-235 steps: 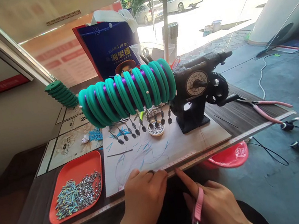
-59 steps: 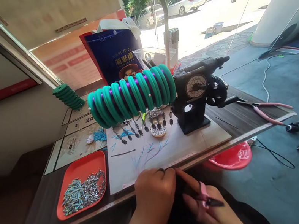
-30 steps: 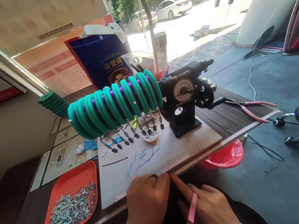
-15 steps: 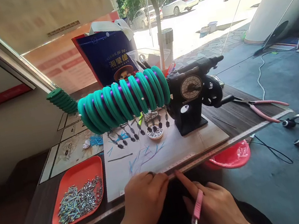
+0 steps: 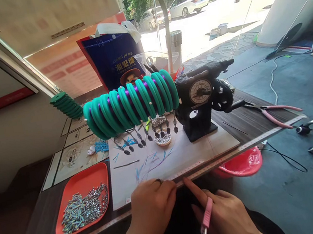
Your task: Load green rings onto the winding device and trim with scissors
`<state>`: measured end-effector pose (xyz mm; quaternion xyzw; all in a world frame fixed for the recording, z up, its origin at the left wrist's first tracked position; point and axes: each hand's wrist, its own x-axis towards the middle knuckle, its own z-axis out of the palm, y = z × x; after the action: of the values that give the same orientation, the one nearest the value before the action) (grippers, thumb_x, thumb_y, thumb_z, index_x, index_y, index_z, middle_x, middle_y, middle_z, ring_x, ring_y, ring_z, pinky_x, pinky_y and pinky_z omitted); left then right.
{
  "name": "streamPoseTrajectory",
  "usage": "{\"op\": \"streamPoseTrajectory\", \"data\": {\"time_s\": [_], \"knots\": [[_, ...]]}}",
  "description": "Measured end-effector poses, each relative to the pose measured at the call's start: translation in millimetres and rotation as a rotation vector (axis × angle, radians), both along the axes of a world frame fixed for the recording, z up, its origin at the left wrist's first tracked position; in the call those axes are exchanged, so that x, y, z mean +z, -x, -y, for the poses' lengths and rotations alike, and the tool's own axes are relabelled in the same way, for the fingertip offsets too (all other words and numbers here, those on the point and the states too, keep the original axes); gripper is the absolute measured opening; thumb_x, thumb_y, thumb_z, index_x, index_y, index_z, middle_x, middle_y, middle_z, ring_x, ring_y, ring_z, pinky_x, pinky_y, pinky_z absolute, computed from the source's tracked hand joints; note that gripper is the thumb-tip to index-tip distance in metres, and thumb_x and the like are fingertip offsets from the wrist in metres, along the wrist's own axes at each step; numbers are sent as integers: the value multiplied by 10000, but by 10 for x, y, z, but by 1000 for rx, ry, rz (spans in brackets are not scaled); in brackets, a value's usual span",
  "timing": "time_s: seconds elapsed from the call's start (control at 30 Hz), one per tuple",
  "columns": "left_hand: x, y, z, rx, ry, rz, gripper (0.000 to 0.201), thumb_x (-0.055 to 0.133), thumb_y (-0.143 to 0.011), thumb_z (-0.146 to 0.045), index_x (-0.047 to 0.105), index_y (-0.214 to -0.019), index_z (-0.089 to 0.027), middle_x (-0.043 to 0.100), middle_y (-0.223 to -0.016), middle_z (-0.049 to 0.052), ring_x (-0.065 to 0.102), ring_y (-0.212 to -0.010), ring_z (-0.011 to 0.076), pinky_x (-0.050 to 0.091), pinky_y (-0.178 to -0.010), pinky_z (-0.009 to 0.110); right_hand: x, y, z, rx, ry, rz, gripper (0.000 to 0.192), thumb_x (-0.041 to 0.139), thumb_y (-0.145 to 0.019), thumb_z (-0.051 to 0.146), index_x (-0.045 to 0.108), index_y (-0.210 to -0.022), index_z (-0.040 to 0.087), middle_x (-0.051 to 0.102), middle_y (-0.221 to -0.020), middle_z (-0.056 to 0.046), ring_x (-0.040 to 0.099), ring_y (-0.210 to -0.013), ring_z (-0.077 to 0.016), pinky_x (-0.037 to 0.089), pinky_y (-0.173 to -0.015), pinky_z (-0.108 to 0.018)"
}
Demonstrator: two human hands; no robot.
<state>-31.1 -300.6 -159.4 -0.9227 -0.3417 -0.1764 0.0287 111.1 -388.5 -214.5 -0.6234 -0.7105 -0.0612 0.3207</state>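
Observation:
My left hand (image 5: 153, 208) rests fisted at the near edge of the white work board (image 5: 199, 152), fingertips pinched at the ruler strip (image 5: 190, 168); what it pinches is too small to tell. Beside it, my right hand (image 5: 227, 217) grips pink-handled snips (image 5: 205, 218), index finger stretched toward the left fingertips. Thin blue and purple threads (image 5: 149, 164) lie on the board just beyond. Behind them stands a black hand-crank winder (image 5: 202, 99) carrying a row of teal rings on purple-wound spools (image 5: 131, 103), with small black weights hanging below.
An orange tray (image 5: 75, 188) with several small metal and blue parts sits at the left. A small bowl of beads (image 5: 162, 138), pink pliers (image 5: 274, 114) at the right, a stack of teal rings (image 5: 65, 105), a blue gift bag (image 5: 117, 59) and a red bin (image 5: 241, 162) under the table edge.
Over the last second the view shifted slightly; both hands stay at the board's near edge. Two seconds ago the right hand held the snips lower with the blades pointing right; now the handle points down.

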Motion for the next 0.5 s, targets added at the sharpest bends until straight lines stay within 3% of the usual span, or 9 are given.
{"op": "streamPoseTrajectory", "data": {"time_s": [0.13, 0.23, 0.3, 0.37, 0.43, 0.5], "knots": [[10, -1, 3, 6, 42, 2, 116, 562, -765, -193, 640, -689, -232, 568, -521, -30, 529, -517, 137, 312, -518, 253, 10, -42, 28, 23, 53, -65, 430, 370, -835, 161, 399, -1261, 109, 611, -643, -17, 564, -465, -138, 356, -487, -266], [94, 7, 30, 59, 265, 101, 109, 555, -776, -207, 655, -737, -229, 620, -593, -30, 557, -569, 122, 349, -552, 230, 77, -121, 77, 85, 108, -186, 463, 498, -800, 303, 418, -1223, 131, 659, -832, -63, 618, -606, -164, 410, -536, -257], [181, 10, 65, 116, 519, 222, 108, 554, -779, -231, 659, -751, -229, 632, -621, -40, 544, -565, 96, 359, -553, 205, 133, -167, 112, 116, 283, -284, 437, 610, -707, 409, 519, -1054, 160, 657, -787, -38, 607, -600, -167, 403, -510, -239], [270, 9, 107, 161, 759, 333, 117, 560, -770, -262, 656, -720, -217, 612, -598, -44, 504, -537, 79, 342, -522, 187, 177, -188, 134, 147, 535, -365, 296, 655, -655, 429, 549, -787, 187, 611, -657, 10, 559, -535, -140, 353, -469, -214], [343, 3, 144, 179, 906, 405, 134, 574, -751, -288, 650, -686, -199, 592, -586, -36, 483, -551, 81, 335, -520, 184, 203, -183, 139, 175, 697, -387, 242, 648, -673, 375, 504, -633, 184, 566, -614, 27, 518, -519, -118, 314, -477, -202], [393, -2, 172, 187, 969, 449, 137, 589, -731, -296, 648, -675, -185, 589, -609, -24, 487, -599, 91, 347, -556, 188, 217, -164, 130, 190, 739, -364, 214, 646, -674, 325, 506, -609, 176, 573, -664, 17, 519, -555, -119, 306, -507, -205]]}}
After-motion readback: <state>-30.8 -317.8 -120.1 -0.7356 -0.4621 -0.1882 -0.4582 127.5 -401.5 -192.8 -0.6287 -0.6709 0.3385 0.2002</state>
